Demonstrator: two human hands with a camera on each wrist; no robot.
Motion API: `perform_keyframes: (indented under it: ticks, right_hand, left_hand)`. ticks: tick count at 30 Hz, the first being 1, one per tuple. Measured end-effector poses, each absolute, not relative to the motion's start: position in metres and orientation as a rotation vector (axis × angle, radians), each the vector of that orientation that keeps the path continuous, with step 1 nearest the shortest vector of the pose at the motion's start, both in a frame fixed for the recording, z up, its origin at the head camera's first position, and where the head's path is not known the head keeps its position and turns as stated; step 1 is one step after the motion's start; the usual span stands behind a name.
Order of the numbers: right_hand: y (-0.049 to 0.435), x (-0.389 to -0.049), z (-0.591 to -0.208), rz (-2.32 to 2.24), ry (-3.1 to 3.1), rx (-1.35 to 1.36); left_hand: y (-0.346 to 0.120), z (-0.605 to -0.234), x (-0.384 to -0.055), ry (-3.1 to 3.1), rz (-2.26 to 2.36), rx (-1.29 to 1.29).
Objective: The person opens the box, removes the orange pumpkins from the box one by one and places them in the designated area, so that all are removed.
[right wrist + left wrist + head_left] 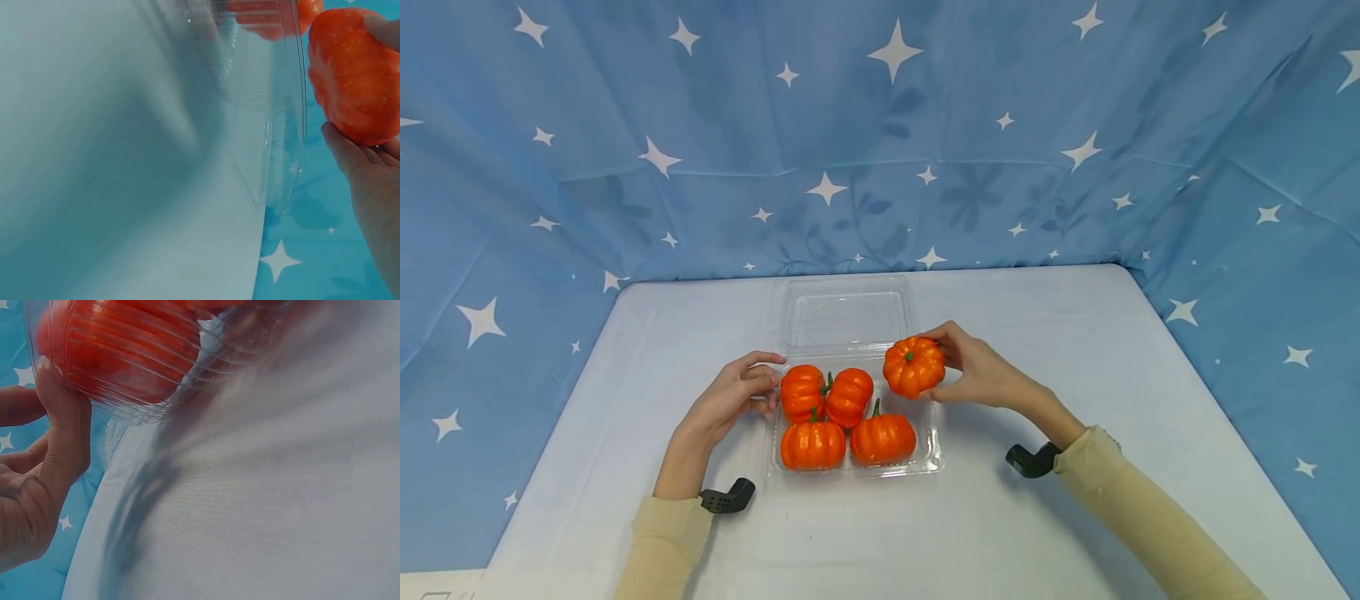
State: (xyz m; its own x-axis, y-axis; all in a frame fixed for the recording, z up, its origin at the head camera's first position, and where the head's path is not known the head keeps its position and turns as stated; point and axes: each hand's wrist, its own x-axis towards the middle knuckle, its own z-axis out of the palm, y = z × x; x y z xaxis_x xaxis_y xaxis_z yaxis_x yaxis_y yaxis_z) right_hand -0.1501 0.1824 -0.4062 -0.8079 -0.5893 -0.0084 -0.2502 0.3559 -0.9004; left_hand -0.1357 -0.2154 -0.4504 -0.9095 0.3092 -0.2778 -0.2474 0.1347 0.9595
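My right hand (973, 371) grips a small orange toy pumpkin (912, 368) with a green stem, thumb on one side and fingers on the other. It hangs over the back right part of a clear plastic clamshell box (931, 450). Inside sit several more orange pumpkins: one at front left (812, 446), one at front right (883, 439), and two at the back left (802, 392). At the box's left side, fingertips of my left hand (730, 400) touch the wall with the fingers loosely bent. The left wrist view shows a fingertip (47, 369) against the ribbed wall.
The box's clear lid (848, 321) lies folded back behind it on the white-covered table (1037, 533). Beyond the table's far edge hangs a blue curtain (722, 208) with white stars. Black wrist devices (1033, 460) stick out below both wrists.
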Motion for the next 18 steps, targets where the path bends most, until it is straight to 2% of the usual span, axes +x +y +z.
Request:
perform_keyframes:
  ticks: [18]
  right_hand:
    - [0.209, -0.170, -0.416, -1.681, 2.255, -0.408]
  left_hand:
    - [-0.215, -0.449, -0.134, 2.006, 1.831, 0.068]
